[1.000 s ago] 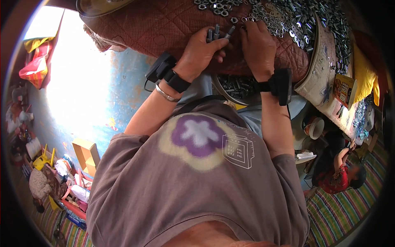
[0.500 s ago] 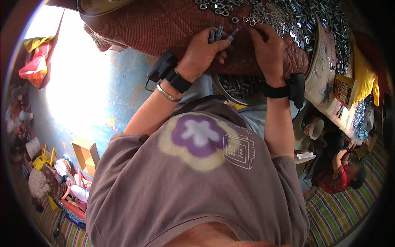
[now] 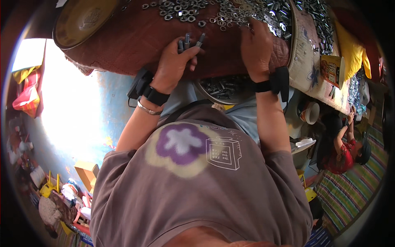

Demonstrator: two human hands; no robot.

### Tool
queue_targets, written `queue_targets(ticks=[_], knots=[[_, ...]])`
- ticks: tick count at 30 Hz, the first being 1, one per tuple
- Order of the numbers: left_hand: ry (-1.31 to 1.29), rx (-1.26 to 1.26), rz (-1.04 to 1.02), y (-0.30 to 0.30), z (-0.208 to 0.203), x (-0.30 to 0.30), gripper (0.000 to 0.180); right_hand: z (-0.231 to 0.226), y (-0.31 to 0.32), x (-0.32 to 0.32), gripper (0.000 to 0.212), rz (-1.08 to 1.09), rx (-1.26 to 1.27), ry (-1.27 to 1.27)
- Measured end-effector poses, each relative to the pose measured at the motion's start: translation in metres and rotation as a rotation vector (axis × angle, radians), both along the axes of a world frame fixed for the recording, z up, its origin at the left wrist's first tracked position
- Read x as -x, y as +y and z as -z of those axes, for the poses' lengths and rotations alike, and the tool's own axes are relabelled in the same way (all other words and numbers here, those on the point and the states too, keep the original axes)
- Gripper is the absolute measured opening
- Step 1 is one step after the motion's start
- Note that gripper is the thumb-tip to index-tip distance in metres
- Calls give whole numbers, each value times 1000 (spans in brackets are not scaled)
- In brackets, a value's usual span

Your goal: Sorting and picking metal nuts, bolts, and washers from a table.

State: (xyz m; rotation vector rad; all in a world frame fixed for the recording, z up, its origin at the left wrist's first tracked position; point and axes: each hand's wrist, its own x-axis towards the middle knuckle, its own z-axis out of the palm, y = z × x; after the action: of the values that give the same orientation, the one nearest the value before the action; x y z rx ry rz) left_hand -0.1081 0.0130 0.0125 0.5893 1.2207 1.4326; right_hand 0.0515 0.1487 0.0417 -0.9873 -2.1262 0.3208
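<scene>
Three short metal bolts (image 3: 187,41) stick up out of my left hand (image 3: 173,61), which is closed around them with the thumb across the front. It hovers over the near part of a reddish-brown quilted cloth (image 3: 135,53). Farther right, my right hand (image 3: 258,47) reaches to the near edge of a spread of small washers (image 3: 230,16); its thumb and forefinger look slightly apart, and its other fingers are partly hidden. Larger nuts (image 3: 181,11) lie to the left of the washers. Below the cloth, a round pan (image 3: 224,88) holds many dark metal pieces.
A round yellowish metal tray (image 3: 84,22) sits at the far left. More metal parts (image 3: 321,29) are heaped at the right, by a paper cup (image 3: 332,70) and yellow cloth (image 3: 352,51). Another person (image 3: 343,152) sits lower right. A blue wall (image 3: 113,103) stands at left.
My right hand has reached away from me, from the bare cloth to the washers' edge. The left hand still grips the bolts. The whole view has shifted, showing more of the round tray.
</scene>
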Motion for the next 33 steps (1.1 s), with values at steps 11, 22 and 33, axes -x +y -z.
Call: queue_targets(ticks=[11,22,33], knots=[[-8,13,-3,2,-7,-5,18,18,50,-49,29,77,-121,-241],[-25,7,60,2,-6,-10,20,11,9,-72,13,47,-30,77],[-49,9,162,15,-10,-35,19,5,23,-72,19,82,-9,-245]])
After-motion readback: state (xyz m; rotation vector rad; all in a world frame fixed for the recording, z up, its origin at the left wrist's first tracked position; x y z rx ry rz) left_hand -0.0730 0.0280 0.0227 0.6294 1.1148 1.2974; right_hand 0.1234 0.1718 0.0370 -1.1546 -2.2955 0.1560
